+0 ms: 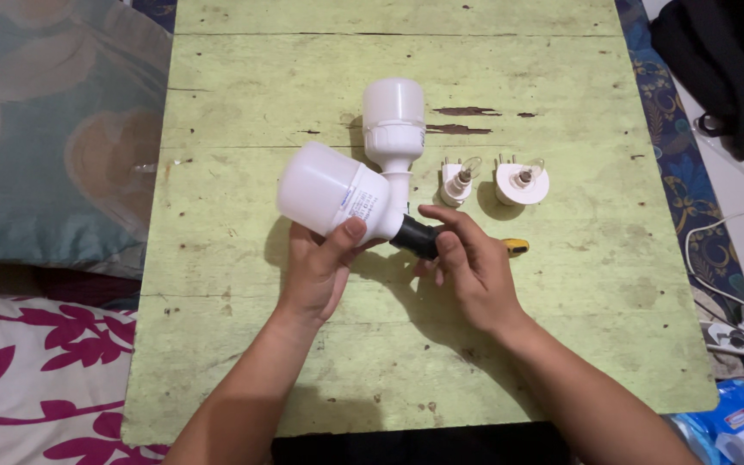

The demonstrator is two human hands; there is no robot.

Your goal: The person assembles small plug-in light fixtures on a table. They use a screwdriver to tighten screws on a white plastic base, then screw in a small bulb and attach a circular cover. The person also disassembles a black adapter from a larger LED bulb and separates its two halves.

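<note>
a: what's the biggest thing down there?

b: the green wooden table [243, 362], paint worn and chipped, with a teal floral cushion [53, 129] off its left edge and a white-and-magenta one [27, 370] below that.

a: and on the table?

b: a white bulb [394, 120] lying along the boards near the middle, dome pointing away. a second white bulb [331, 194] is lifted just above the surface, its dome to the left, overlapping the base of the first one from this view.

a: who has it?

b: the left hand [316, 271] is wrapped round the held bulb's white collar from below, thumb pressed on top. the right hand [467, 263] is closed, fingers and thumb pinching a black socket [415, 237] that sits on that bulb's base end.

a: anything smaller?

b: two small white plug pieces, one [455, 182] just right of the lying bulb and a rounder one [522, 182] beside it, each with metal prongs and a tiny glass lamp. behind the right hand's fingers a yellow tool tip [517, 247] pokes out; the rest is hidden.
</note>
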